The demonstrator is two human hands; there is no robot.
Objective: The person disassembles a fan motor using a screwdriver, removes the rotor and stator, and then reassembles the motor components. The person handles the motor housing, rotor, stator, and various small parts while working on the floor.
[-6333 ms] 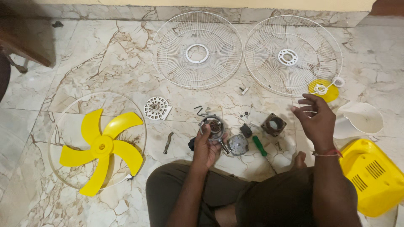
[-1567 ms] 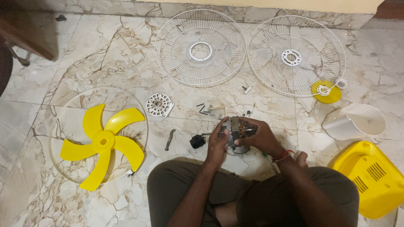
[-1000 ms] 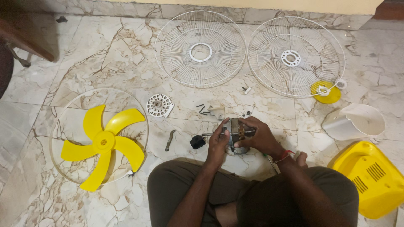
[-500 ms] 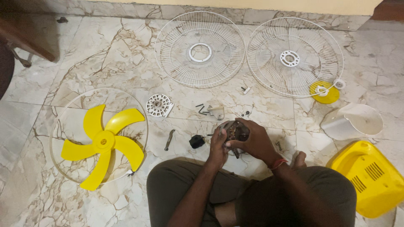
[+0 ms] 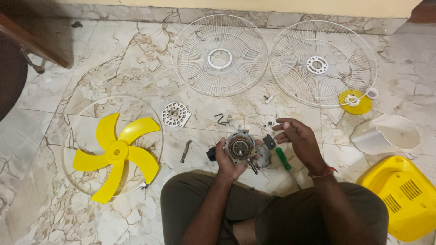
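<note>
Marble floor [image 5: 68,68], pale with brown veins, spreads under everything, and at its far left a dark wooden furniture leg [image 5: 32,43] slants into view. Next comes a yellow five-bladed fan propeller [image 5: 116,152] lying flat inside a thin white ring [image 5: 68,136]. Right of that sits a small white perforated disc [image 5: 175,114], and below it a short dark metal tool [image 5: 185,151] lies on the tile. Farther back rests a white wire fan guard [image 5: 220,54], dished and face up. Near the middle, the person sits cross-legged in olive trousers; the left hand [image 5: 229,163] cups the fan motor [image 5: 240,147] from beneath, fingers curled around its round metal body, coil side turned up, held just above the floor in front of the knees. A few dark screws and bits [image 5: 221,119] lie just beyond it. Beside the motor's right edge lies a green-handled screwdriver [image 5: 284,159]. The right hand [image 5: 295,136] hovers apart from the motor, fingers loosely bent and pinched together; whether a small part sits between them, I cannot tell. Behind it lies a second white wire guard [image 5: 323,63], with a yellow round cap [image 5: 355,102] at its lower edge. Further right stands a white plastic housing [image 5: 386,134], then a yellow vented motor cover [image 5: 402,195].
</note>
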